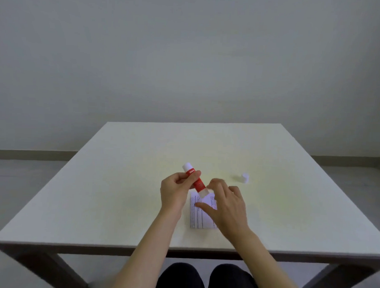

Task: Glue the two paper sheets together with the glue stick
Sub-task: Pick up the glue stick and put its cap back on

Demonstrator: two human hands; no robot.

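1. While the person sits at the near edge of the pale cream square table (123, 184), most of its top lies bare: wide open room to the left, to the far side, and to the right past the cap.
2. The small white printed paper sheets (200, 217) lie flat near the middle of the tabletop, closer to the near edge than the far one, well clear of every edge. I cannot tell from here whether it is one sheet or two stacked.
3. The left hand (175, 191) is closed around the red-and-white cylindrical glue stick (194, 180), thumb and fingers clamped on its red middle.
4. The stick is tilted, white end up and away from the person, its pale lower tip pointing down at the far edge of the paper, touching it or just above; I cannot tell which.
5. The right hand (227, 206) is spread, fingers apart and gripping nothing, its thumb lying across the printed lines and its fingertips beside the stick's lower tip.
6. That hand covers the right part of the paper, so the right edge is hidden.
7. A small white plastic cap (245, 178) stands alone on the table to the right of both hands, apart from the paper.
8. Dark-clad knees (201, 280) show under the near edge.
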